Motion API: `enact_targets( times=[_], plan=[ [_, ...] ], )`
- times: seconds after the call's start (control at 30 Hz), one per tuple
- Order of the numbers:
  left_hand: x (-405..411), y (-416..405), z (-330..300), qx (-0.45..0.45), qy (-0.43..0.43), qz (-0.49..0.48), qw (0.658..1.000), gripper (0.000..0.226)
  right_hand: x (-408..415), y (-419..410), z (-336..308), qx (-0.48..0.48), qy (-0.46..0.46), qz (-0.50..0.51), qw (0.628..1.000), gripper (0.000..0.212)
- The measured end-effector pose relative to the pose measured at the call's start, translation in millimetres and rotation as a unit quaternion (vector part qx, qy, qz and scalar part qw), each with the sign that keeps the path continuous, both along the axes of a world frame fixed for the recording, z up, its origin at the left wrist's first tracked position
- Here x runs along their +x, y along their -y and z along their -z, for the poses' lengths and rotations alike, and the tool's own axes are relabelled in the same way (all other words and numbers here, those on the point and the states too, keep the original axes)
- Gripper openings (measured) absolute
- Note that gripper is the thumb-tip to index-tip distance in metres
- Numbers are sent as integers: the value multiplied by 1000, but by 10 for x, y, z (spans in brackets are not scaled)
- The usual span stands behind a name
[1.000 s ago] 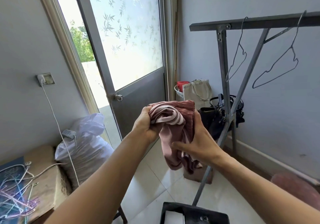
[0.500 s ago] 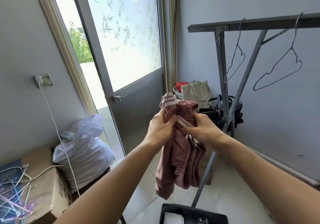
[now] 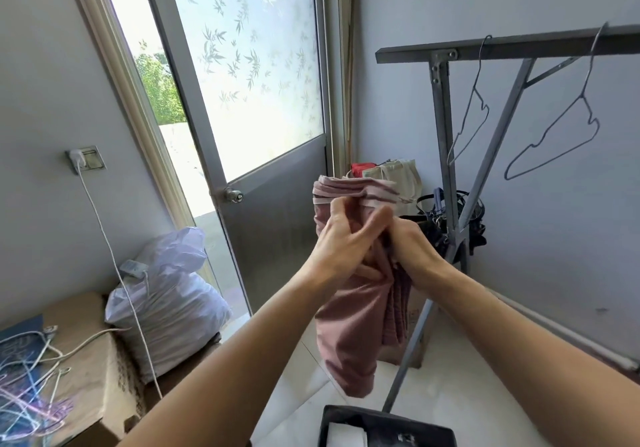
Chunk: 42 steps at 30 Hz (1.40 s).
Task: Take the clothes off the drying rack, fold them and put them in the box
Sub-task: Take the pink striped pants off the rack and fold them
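A dusty-pink garment [image 3: 349, 322] with a pale striped waistband hangs in front of me, bunched at the middle. My left hand [image 3: 341, 238] grips its upper part, fingers curled into the cloth. My right hand [image 3: 412, 242] grips the folds right beside it, the two hands touching. The grey metal drying rack [image 3: 446, 55] stands at the right with two bare wire hangers [image 3: 554, 141] on its bar. A dark box [image 3: 384, 426] with something white inside sits at the bottom edge, below the garment.
A half-glazed door [image 3: 263, 135] stands ahead. A white plastic sack [image 3: 166, 301] and a cardboard box [image 3: 86, 360] with loose hangers and a cable are at the left. Bags [image 3: 450, 218] are piled in the corner behind the rack's leg.
The garment has been raised and let hang longer; my hands came together at its middle, and the waistband now stands above them.
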State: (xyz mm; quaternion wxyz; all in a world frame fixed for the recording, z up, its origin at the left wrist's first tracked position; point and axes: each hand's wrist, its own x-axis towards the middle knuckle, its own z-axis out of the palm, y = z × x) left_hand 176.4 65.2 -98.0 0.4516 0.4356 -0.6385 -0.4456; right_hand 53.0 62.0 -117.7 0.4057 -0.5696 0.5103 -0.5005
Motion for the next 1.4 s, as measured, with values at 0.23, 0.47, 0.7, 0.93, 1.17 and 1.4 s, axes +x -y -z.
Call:
enact_targets(
  times=[0.23,0.47,0.7,0.93,1.17,1.4],
  plan=[
    [-18,-46,-164,123,-132,89,980,52,-70,-46,55,32,120,-121,985,56],
    [315,327,187,-127,191,-140,963,70,-194,34,113,140,256,15,956,37],
    [439,231,246,246,-191,11,950,49,-250,15,3,206,271,18,940,50],
    [428,199,348,132,-114,-8,985,15,-242,35,-250,-109,-62,75,989,75],
    [451,131,216,65,10,133,989,29,-299,188,-529,63,-242,-202,947,52],
    [589,127,141,75,89,76,990,28,-343,178,-369,23,-143,-117,982,15]
  ],
)
